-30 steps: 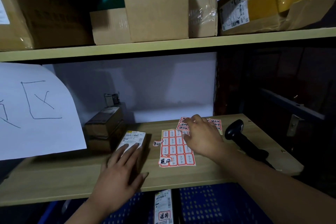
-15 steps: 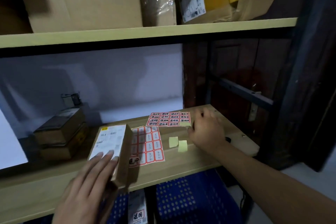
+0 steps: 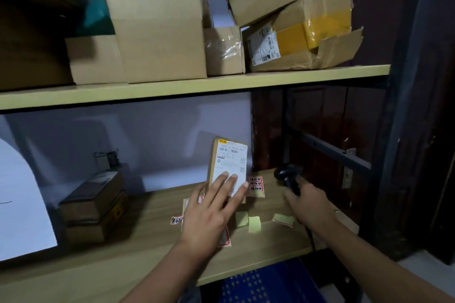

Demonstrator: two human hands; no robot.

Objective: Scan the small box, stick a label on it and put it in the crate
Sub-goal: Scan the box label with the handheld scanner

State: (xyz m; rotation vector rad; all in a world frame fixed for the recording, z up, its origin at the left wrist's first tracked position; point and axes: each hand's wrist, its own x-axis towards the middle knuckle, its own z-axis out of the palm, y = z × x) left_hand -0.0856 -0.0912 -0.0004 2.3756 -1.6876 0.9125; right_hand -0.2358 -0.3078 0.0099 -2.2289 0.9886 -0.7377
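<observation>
A tall dark metal rack point(image 3: 403, 105) with two pale wooden shelves fills the frame. The upper wooden shelf point(image 3: 172, 92) carries a row of brown cardboard cartons point(image 3: 157, 32), one at upper right torn and bound with yellow tape. On the lower wooden shelf point(image 3: 138, 236), left of centre, two small dark-brown boxes point(image 3: 91, 206) sit stacked; a large white paper sheet point(image 3: 22, 206) hangs at the left edge.

At centre, the left hand point(image 3: 209, 219) holds the small tan cardboard box point(image 3: 227, 167) lifted off the shelf, standing upright with its long axis vertical and its white barcode label facing the camera; fingers spread flat across the lower front, thumb behind the left edge.

The right hand point(image 3: 307, 204), right of centre, is clenched around the black handheld scanner point(image 3: 288, 174), whose head points up and toward the box.

Red-and-white sticker sheets point(image 3: 256, 185) and pale yellow paper scraps point(image 3: 254, 224) lie on the shelf beneath the hands. A blue perforated plastic crate point(image 3: 261, 283) shows at bottom centre below the shelf; its contents are out of view.
</observation>
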